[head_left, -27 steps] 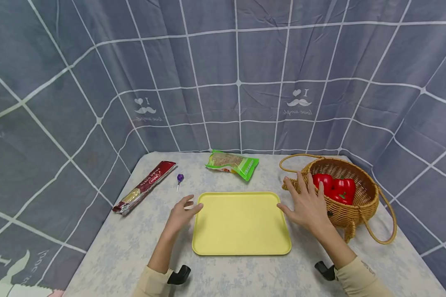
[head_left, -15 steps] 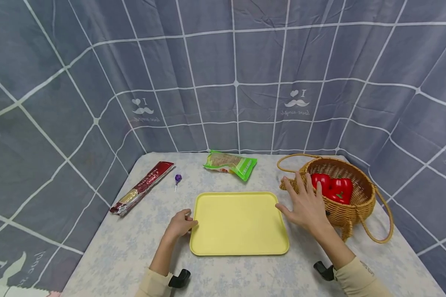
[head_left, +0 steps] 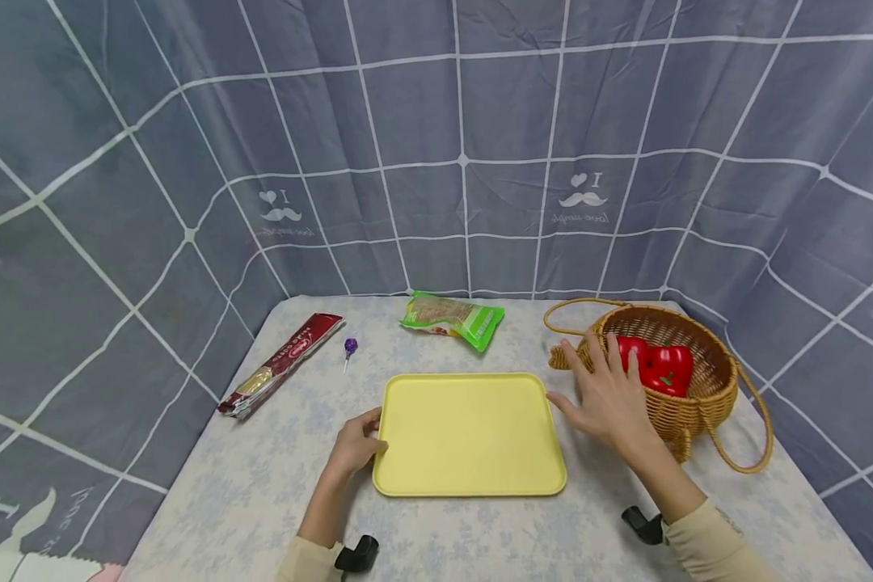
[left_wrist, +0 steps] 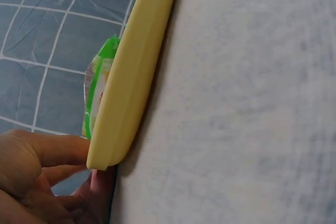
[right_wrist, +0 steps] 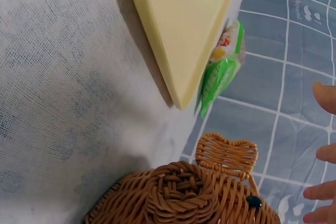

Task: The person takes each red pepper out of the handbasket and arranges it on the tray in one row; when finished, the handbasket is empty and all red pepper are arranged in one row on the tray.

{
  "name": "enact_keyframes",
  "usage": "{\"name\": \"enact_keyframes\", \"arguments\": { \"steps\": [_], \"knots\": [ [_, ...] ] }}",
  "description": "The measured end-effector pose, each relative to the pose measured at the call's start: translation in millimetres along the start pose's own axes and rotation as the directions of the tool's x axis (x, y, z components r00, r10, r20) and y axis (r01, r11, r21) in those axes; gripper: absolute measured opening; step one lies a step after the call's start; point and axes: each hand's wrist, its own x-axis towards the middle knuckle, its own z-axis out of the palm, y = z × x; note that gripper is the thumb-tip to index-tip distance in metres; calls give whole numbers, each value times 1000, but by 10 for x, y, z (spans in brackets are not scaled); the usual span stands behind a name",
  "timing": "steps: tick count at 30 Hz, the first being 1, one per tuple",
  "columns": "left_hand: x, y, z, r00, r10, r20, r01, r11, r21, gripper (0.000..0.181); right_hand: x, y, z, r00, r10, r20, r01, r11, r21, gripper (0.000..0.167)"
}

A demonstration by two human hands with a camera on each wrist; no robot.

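Observation:
A yellow tray point(head_left: 470, 435) lies on the table in the middle of the head view. At its left edge my left hand point(head_left: 354, 443) pinches the rim. The left wrist view has the thumb on the upper side of the tray point(left_wrist: 134, 72) and fingers point(left_wrist: 97, 190) below its edge. My right hand point(head_left: 611, 402) is spread in front of the wicker basket point(head_left: 713, 404), fingers straight and holding nothing. Red bell peppers point(head_left: 665, 368) sit inside the basket. In the right wrist view the fingertips point(right_wrist: 326, 153) show at the right edge, apart from the tray.
A green snack bag point(head_left: 454, 318) lies behind the tray. A purple lollipop point(head_left: 350, 347) and a long dark red packet point(head_left: 284, 364) are at the left. Grey checked cloth point(head_left: 422, 145) hangs round the table's back and sides. The basket's handle loop point(head_left: 760, 436) extends to the right.
My left hand has come in to the tray's left edge and its fingers have closed on the rim. The right hand stays spread by the basket, having shifted only slightly.

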Motion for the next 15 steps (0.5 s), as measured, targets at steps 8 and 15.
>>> {"name": "enact_keyframes", "arguments": {
  "steps": [8,15],
  "knots": [
    [49,-77,28,1000,-3,11,4,997,-78,69,-5,117,-105,999,44,-4,-44,999,15,85],
    [45,-124,8,1000,-3,-1,3,991,-137,66,10,231,-205,998,68,0,-67,995,75,83]
  ]
}}
